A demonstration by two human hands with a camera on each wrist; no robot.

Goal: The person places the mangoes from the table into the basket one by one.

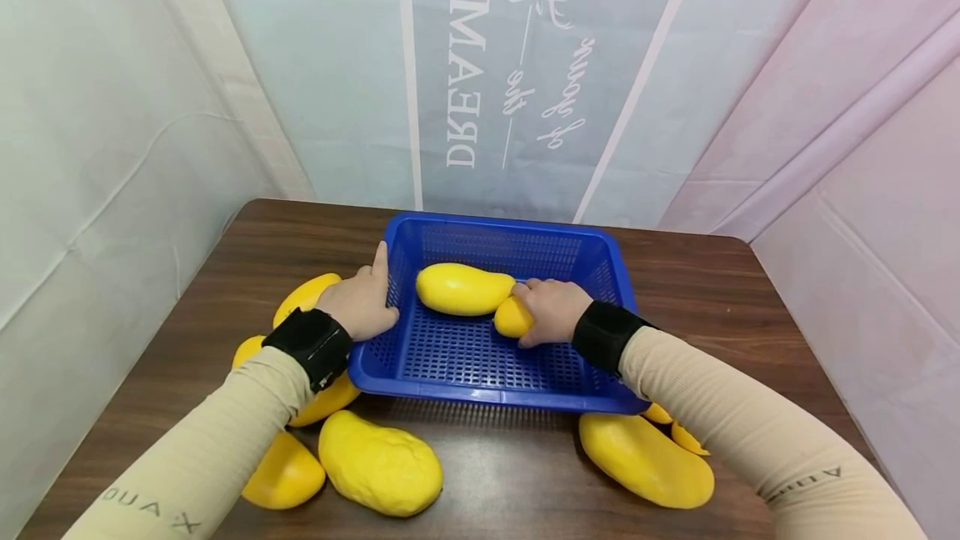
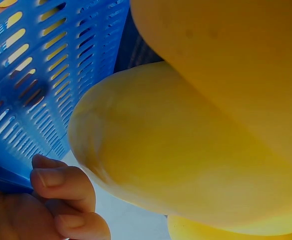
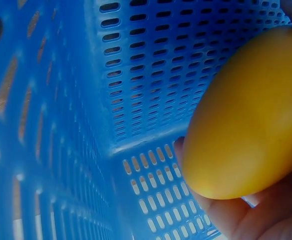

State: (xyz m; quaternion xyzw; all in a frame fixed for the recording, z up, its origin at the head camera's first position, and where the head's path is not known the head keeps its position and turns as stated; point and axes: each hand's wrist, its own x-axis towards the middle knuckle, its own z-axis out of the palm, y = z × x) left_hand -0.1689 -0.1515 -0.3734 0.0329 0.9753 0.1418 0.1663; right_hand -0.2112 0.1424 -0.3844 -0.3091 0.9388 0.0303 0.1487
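A blue plastic basket (image 1: pixel 487 396) with slotted walls stands on the table. My left hand (image 1: pixel 360 304) grips its left rim, index finger pointing along the edge and thumb on the inner side; in the left wrist view, curled fingers (image 2: pixel 68 187) show close to the basket wall. Inside the basket, my right hand (image 1: pixel 557 312) holds a small yellow mango (image 1: pixel 512 317), its fingers around the fruit in the right wrist view. A larger yellow mango (image 1: pixel 457 290) lies in the basket just left of it, near the back wall.
Left of the basket lie several mangoes, one (image 1: pixel 283 473) near a bumpy yellow one (image 1: pixel 382 465) in front. A long mango (image 1: pixel 645 461) lies at the front right, with smaller ones partly under my right forearm. The dark wooden table (image 1: pixel 697 273) meets a hanging cloth behind.
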